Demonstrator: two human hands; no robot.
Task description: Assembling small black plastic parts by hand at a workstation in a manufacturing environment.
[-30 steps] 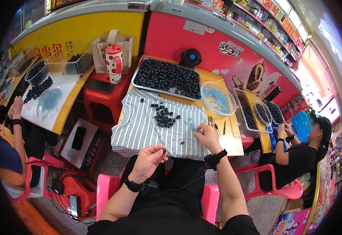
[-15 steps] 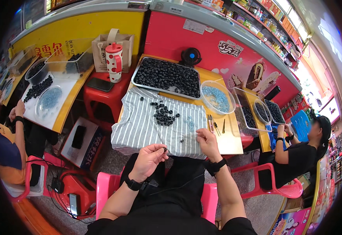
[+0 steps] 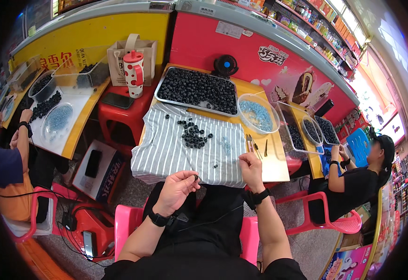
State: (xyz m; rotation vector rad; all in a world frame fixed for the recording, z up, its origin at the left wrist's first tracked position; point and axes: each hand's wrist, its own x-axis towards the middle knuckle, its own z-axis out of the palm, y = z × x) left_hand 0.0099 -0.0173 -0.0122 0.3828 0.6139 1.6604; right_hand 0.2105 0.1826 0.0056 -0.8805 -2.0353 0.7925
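Observation:
Between the thumb and forefinger of my left hand is a small black ring-like part, just off the near edge of the cloth. My right hand hovers at the cloth's right edge, fingers pinched together; whatever they hold is too small or hidden to make out. Grey-and-white striped cloth covers the table's near part. On it lie a loose cluster of black ring-like parts, a single one nearer me, and a thin scatter of tiny clear-blue pieces.
Behind the cloth stand a metal tray heaped with black parts, a round tub of clear-blue pieces and a small fan. Tweezers lie at the right. A polka-dot tumbler stands on a red stool. People sit at tables on both sides.
My right hand has shifted slightly right, away from the scattered blue pieces, its fingers still pinched. My left hand keeps its place with the black part. At left, a person's hand has risen toward the black parts.

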